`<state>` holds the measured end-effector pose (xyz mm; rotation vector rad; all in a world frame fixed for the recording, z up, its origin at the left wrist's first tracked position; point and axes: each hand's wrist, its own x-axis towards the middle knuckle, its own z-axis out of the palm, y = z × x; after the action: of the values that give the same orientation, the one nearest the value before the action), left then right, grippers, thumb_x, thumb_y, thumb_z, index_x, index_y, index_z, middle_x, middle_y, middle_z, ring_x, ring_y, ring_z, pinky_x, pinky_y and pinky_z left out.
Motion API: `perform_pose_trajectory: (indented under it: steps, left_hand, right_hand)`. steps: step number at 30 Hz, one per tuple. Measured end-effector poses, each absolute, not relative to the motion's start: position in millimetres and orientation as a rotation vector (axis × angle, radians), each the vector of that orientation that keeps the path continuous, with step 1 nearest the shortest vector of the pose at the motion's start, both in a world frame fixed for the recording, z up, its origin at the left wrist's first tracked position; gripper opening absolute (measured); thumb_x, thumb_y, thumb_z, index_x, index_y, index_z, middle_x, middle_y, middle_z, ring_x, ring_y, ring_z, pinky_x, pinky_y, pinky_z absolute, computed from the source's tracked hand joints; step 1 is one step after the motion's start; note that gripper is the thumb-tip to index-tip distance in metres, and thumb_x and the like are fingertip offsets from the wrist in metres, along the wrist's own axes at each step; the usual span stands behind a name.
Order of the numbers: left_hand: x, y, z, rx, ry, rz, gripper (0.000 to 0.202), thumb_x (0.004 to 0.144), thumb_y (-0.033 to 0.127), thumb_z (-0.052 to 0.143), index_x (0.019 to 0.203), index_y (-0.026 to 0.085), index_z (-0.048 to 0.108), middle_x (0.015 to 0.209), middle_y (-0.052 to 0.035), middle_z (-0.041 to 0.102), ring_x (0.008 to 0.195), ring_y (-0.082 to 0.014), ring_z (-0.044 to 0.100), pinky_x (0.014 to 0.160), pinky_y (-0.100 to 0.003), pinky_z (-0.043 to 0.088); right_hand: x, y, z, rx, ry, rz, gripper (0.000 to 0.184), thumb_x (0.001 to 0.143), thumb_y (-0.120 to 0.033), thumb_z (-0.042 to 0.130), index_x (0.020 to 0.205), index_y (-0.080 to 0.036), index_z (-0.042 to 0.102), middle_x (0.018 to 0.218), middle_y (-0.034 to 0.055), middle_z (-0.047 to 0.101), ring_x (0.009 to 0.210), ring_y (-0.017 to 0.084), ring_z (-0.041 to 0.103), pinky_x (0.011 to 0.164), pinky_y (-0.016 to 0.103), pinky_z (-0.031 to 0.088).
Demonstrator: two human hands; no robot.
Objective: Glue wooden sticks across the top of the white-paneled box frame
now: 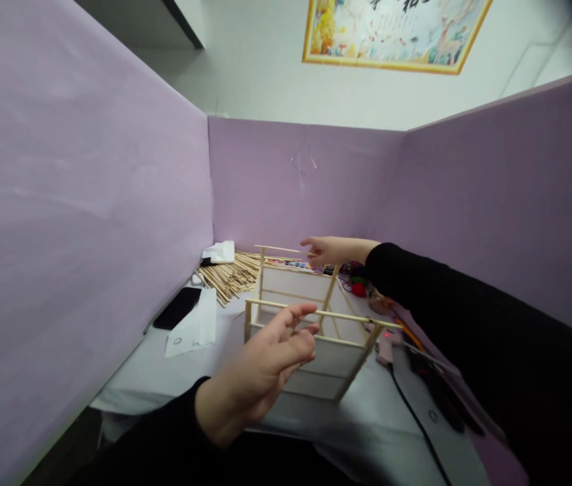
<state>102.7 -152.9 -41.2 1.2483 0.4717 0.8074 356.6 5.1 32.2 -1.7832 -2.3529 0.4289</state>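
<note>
A box-like frame of thin wooden sticks (349, 317) with white panels (334, 356) stands on the white-covered table in front of me. My left hand (273, 358) is at its near side, fingers outstretched and apart, overlapping the near top stick; whether it touches the stick is unclear. Farther back, my right hand (330, 250) is over the far top stick (278, 249), index finger extended and the other fingers partly curled. It hides the right part of that stick, and I see nothing held in it.
Loose wooden sticks (230, 277) lie piled at the back left, beside a white tissue (219, 252). Nearer are a black phone-like slab (177, 308) and marked paper (195, 327). At right are a red ball (359, 289), a pink device (385, 347) and its black cable (415, 415). Purple partitions (306, 182) surround the table.
</note>
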Motion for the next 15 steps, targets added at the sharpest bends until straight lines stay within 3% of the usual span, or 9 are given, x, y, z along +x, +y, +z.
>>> perform_pose_trajectory:
  steps: [3,6,9,13,15]
  left_hand:
    - [101,-149,-29,1.261,0.503,0.810,0.034,0.093,0.026,0.062,0.127,0.024,0.061,0.145,-0.0147,0.056,0.135,-0.0283,0.054,0.103,-0.046,0.052]
    - [93,-140,-12,1.264,0.506,0.826,0.031,0.092,0.025,0.061,0.122,0.021,0.064,0.138,-0.0149,0.062,0.130,-0.0289,0.059,0.099,-0.044,0.054]
    - [85,-119,11,1.271,0.485,0.825,0.029,0.092,0.027,0.059,0.120,0.020,0.065,0.132,-0.0143,0.065,0.123,-0.0290,0.063,0.095,-0.044,0.055]
    - [77,-75,44,1.353,0.532,0.813,0.029,0.095,0.033,0.056,0.118,0.016,0.064,0.124,-0.0145,0.067,0.108,-0.0259,0.068,0.085,-0.039,0.057]
    - [75,-52,55,1.381,0.588,0.782,0.029,0.096,0.034,0.056,0.117,0.015,0.063,0.121,-0.0151,0.068,0.100,-0.0241,0.068,0.078,-0.035,0.057]
  right_hand:
    - [354,7,38,-1.802,-2.412,0.340,0.065,0.084,-0.015,0.064,0.147,-0.016,0.050,0.101,0.0099,0.076,0.077,0.018,0.067,0.068,0.027,0.051]
    - [364,0,50,-1.887,-2.306,0.287,0.063,0.081,-0.012,0.063,0.144,-0.016,0.054,0.106,0.0117,0.074,0.073,0.019,0.065,0.062,0.027,0.049]
    - [378,-17,66,-1.979,-2.072,0.501,0.063,0.081,-0.011,0.063,0.144,-0.018,0.055,0.102,0.0113,0.074,0.064,0.016,0.064,0.057,0.027,0.050]
    - [392,-49,83,-1.851,-1.716,0.862,0.050,0.097,-0.017,0.045,0.146,-0.013,0.050,0.097,0.0063,0.072,0.063,0.007,0.065,0.064,0.021,0.049]
    - [397,-65,87,-1.774,-1.605,0.879,0.045,0.103,-0.024,0.035,0.140,-0.011,0.056,0.099,0.0073,0.072,0.068,0.008,0.066,0.069,0.023,0.050]
